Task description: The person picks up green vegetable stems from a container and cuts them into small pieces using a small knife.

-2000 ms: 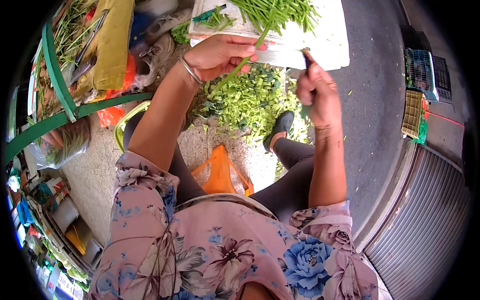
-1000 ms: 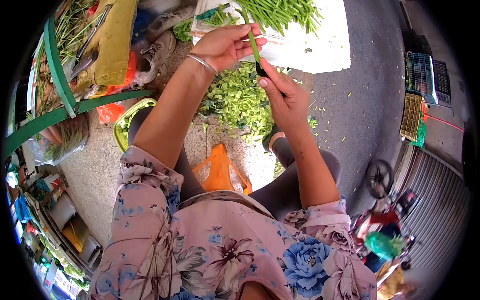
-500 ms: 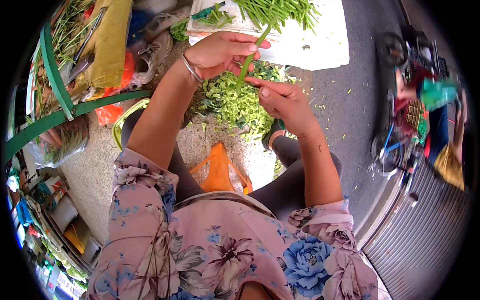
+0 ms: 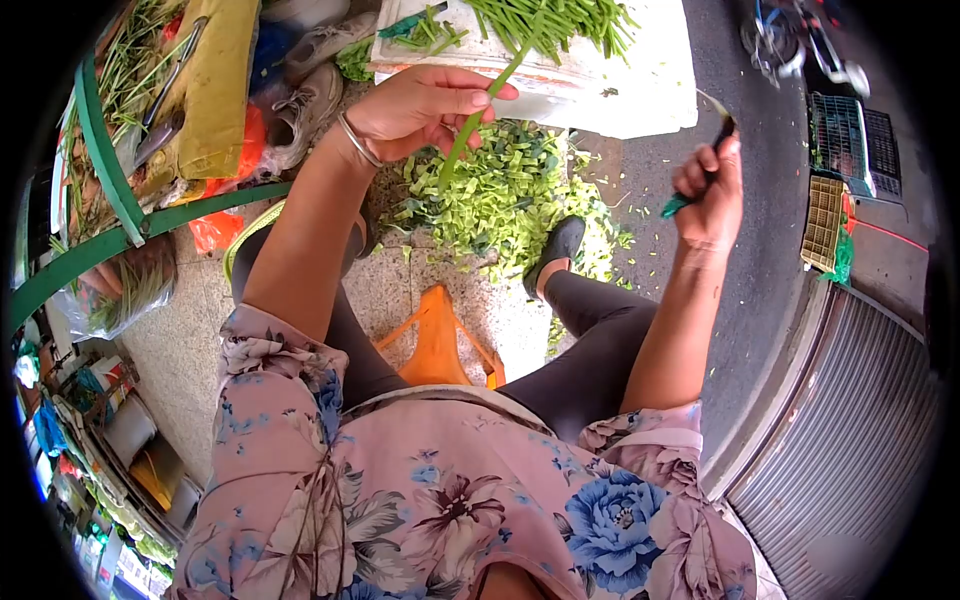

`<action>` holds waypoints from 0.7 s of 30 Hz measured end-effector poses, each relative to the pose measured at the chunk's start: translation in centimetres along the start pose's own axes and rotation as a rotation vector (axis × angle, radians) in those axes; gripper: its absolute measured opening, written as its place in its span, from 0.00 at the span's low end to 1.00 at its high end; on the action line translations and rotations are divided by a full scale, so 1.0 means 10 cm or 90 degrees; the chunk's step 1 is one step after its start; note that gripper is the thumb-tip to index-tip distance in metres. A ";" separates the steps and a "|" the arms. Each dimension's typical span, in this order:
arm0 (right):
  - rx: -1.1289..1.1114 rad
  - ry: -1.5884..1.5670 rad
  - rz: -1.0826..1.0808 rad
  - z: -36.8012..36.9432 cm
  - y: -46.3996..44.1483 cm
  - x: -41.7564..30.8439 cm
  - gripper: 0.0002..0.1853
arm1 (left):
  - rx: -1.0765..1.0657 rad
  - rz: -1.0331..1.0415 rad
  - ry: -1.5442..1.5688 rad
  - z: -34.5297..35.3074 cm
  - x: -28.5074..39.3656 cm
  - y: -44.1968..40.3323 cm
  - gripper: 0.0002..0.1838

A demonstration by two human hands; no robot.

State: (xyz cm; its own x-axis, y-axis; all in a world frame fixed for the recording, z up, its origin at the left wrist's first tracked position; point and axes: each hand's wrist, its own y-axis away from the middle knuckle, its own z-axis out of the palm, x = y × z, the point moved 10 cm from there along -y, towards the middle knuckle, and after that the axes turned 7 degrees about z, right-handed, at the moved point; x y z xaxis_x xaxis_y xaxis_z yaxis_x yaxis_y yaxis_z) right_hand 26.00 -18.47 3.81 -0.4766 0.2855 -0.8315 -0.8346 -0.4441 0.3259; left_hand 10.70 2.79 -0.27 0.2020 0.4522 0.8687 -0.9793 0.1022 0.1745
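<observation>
Left hand point(image 4: 425, 110): forearm extended forward, palm partly turned up, thumb and fingers gripping one green stem point(image 4: 462, 148). Right hand point(image 4: 712, 190): forearm angled forward and out to the right, fingers closed round the handle of a knife point(image 4: 727, 127), blade pointing away from the body. Knife and stem are well apart.

Stem: smooth, slender, nearly straight, held at a slant just in front of the near edge of the bench point(image 4: 655, 95), its lower end over the leaf pieces point(image 4: 510, 190). Knife: thin curved blade, dark handle, teal at the butt. Bench: flat white top, bearing a bundle of similar stems point(image 4: 565, 30). Leaf pieces: flat, pale to dark green, heaped loosely on the ground. Metal bracelet point(image 4: 362, 140) on the left wrist, smooth and rounded.

Change from the frame 0.5 s earlier: right hand was then at the lower end of the stem; now swung out to the right. Left hand has shifted slightly left, grip kept. Motorbike point(image 4: 780, 45) has moved from the right side to the top right, now partly out of view.
</observation>
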 end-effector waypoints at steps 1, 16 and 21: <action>0.034 0.001 -0.008 -0.11 -0.01 -0.06 0.09 | 0.004 0.009 -0.003 -0.03 0.00 0.00 0.18; -0.063 0.481 0.132 0.63 0.13 0.95 0.12 | 0.180 0.110 -0.110 -0.09 0.06 -0.09 0.14; -0.151 0.404 0.114 0.94 0.16 1.09 0.08 | 0.218 0.133 -0.133 0.03 0.08 -0.11 0.11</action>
State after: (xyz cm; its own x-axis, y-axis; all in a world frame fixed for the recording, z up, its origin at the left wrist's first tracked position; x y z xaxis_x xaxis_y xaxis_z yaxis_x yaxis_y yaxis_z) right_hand 16.86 -8.07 -0.45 -0.2875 -0.3286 -0.8996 -0.6405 -0.6324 0.4357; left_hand 11.89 2.80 0.39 0.0274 0.2399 0.9704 -0.9526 -0.2878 0.0981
